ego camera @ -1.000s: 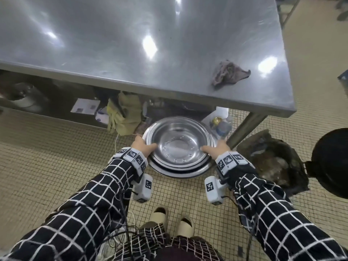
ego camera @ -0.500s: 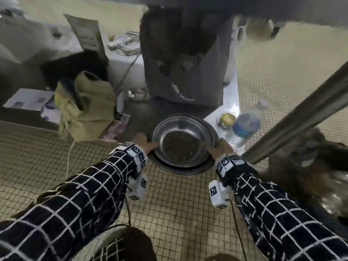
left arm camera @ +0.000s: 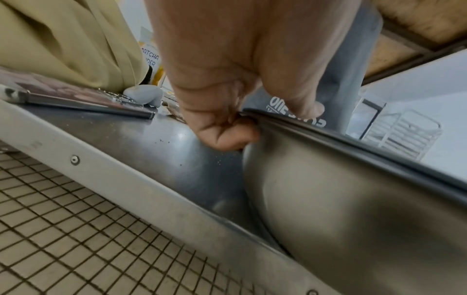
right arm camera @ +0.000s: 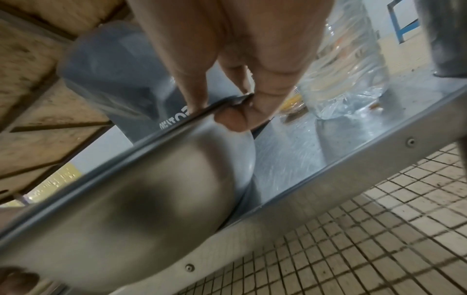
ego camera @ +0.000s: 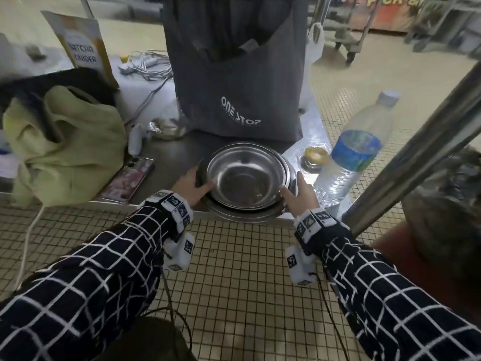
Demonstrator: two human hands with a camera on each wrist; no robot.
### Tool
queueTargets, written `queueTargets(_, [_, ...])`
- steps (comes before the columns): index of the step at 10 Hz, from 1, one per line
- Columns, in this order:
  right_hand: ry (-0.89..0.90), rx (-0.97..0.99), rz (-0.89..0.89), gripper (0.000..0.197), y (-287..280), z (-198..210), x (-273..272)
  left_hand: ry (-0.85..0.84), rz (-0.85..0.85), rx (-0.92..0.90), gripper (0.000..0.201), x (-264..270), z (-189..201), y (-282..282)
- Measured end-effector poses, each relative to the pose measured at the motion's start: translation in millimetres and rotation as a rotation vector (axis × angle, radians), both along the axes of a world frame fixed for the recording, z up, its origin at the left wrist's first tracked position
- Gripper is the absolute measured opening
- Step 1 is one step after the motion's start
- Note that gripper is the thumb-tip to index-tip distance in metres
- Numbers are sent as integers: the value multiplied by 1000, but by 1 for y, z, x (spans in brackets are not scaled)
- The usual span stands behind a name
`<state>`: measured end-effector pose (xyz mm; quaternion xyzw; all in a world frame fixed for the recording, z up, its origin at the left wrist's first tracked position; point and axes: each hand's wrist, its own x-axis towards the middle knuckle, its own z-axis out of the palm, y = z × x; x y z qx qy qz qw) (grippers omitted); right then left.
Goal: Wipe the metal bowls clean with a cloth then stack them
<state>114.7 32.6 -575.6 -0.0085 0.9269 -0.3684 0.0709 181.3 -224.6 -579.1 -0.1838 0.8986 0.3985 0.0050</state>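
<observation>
1. Metal bowls (ego camera: 244, 178): nested stack, centre of the head view, on the lower steel shelf (ego camera: 166, 152) at its front edge, just in front of the grey tote bag (ego camera: 239, 82).
2. Left hand (ego camera: 192, 182): grips the stack's left rim, thumb over the lip, fingers curled beneath (left wrist view, (left arm camera: 222, 127)).
3. Right hand (ego camera: 299, 191): pinches the right rim the same way, thumb on top, fingers under ( (right arm camera: 242, 117)).
4. Progress, judged: bowls already nested. No cloth in any view, so whether they have been wiped cannot be told. Inner bowl shows a dull patch at its base; dirt or reflection, unclear.
5. Stack looks either just set on or about to leave the shelf; which one cannot be told.
6. Head view only: water bottle (ego camera: 356, 155) right of the stack, green bag (ego camera: 65, 144) at left, phone (ego camera: 130, 181) between.
7. Wrist views only: finger curl under the rim, and the bowl's outer wall (left arm camera: 341, 209) meeting the shelf.
</observation>
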Motion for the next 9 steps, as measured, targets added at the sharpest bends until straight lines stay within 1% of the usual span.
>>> queueTargets(1, [124, 141, 132, 73, -8, 2, 42, -86, -221, -208, 101, 19, 13, 5])
queueTargets(2, [209, 307, 295, 74, -11, -12, 64, -162, -354, -237, 110, 31, 10, 7])
queueTargets(3, [308, 455, 408, 76, -9, -41, 66, -146, -398, -274, 112, 36, 0, 5])
queueTargets(4, [338, 497, 417, 75, -7, -47, 56, -122, -403, -316, 110, 33, -7, 3])
queueTargets(5, [300, 495, 403, 78, -4, -42, 33, -136, -407, -341, 106, 17, -7, 4])
queueTargets(6, [243, 495, 392, 79, -5, -37, 19, -130, -371, -373, 92, 2, -5, 6])
queueTargets(7, [165, 470, 363, 78, -12, -31, -6, -152, -350, -389, 84, -27, 0, 6])
queueTargets(8, [101, 454, 354, 76, -17, -20, -28, -167, -343, -396, 81, -44, 8, 2])
queueTargets(9, [42, 449, 306, 72, -9, -11, -25, -101, -303, -341, 71, -34, 10, -10])
